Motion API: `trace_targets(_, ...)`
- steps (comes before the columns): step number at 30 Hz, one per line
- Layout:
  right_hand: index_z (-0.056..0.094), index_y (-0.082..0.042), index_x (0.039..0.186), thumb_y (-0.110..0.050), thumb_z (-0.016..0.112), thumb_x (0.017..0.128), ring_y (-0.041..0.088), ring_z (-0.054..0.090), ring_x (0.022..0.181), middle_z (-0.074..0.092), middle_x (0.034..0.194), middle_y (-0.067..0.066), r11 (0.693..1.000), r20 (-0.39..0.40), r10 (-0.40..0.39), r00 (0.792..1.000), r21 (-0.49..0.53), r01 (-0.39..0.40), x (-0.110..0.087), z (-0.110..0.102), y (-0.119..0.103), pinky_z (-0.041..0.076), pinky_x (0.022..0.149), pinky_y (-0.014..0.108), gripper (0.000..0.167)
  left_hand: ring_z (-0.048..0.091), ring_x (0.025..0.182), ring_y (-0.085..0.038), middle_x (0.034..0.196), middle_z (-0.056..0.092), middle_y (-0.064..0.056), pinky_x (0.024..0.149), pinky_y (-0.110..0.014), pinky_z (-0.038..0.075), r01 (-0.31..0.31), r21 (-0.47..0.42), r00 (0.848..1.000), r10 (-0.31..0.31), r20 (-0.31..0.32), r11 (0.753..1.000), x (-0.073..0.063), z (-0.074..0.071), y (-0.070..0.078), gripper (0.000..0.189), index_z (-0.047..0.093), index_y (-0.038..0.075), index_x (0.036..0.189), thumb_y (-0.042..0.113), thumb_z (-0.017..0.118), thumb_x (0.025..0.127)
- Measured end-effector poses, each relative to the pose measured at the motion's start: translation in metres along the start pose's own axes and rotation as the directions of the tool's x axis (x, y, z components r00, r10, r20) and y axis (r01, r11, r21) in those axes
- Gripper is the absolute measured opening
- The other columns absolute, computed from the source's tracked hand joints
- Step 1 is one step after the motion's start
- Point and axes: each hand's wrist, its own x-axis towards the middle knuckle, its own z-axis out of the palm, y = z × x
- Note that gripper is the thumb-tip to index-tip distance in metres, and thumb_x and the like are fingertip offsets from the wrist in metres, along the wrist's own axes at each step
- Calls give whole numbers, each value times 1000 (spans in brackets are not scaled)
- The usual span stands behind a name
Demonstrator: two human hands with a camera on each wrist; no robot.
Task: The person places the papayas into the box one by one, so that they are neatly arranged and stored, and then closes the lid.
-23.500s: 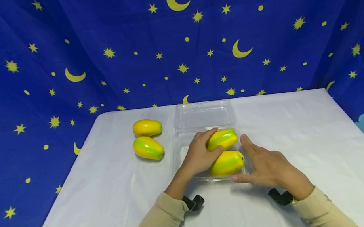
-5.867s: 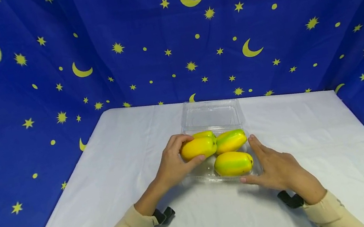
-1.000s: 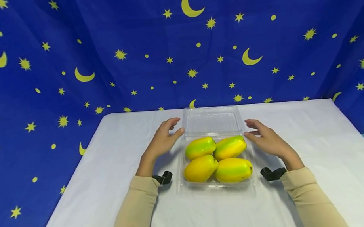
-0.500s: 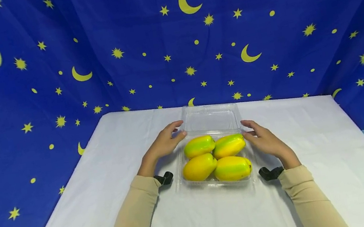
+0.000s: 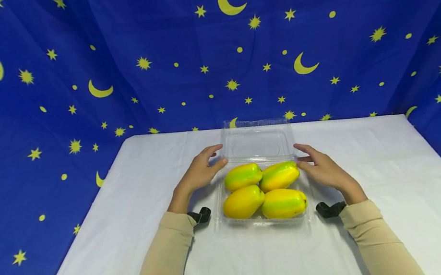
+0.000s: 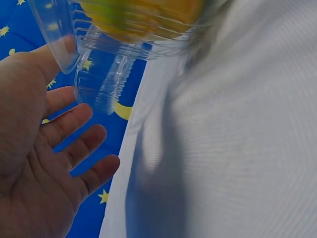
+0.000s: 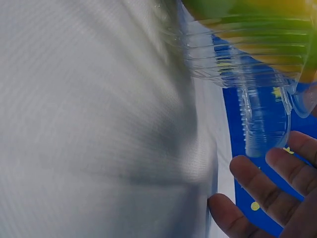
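Observation:
In the head view a clear plastic clamshell container (image 5: 261,222) holds several yellow-green papayas (image 5: 243,202), lying in two rows. Its clear lid (image 5: 254,144) stands folded back on the far side, its far edge a little raised. My left hand (image 5: 200,172) is at the lid's left side, index finger and thumb near the hinge corner. Opposite, my right hand (image 5: 324,169) has its fingertips at the lid's right side. In the left wrist view the index fingertip meets the plastic, and the other fingers (image 6: 81,144) extend loosely. The right wrist view shows similarly extended fingers (image 7: 262,188).
A white cloth covers the table (image 5: 234,271). Behind it hangs a blue curtain (image 5: 167,29) with yellow moons and stars. Black wrist mounts (image 5: 331,209) sit beneath both wrists.
Since the earliest frames, the two papayas from the left of the table have come into the container. Both hands have moved to the lid's sides. In the last half second its far edge has risen slightly.

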Motion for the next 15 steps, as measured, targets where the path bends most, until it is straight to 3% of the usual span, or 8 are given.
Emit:
trace_targets(10,25,-17,160,-29,43,106,41,47,138,35,161,17,999,-69,-41,997,9,42,1,1,-1,31,114,66,59,47,140,-30,159,41,-4,112,-54,42,-11,-30,999,10,-35,999,-2,-3,6,62,40,20,154,45,58,100)
trace_targets(15,26,-14,159,-24,44,106,40,48,139,32,163,13,995,-126,-83,989,36,88,3,0,-3,36,112,63,56,46,140,-27,159,39,0,111,-51,44,-17,-36,999,15,-46,999,-2,-5,11,63,38,25,155,48,57,100)
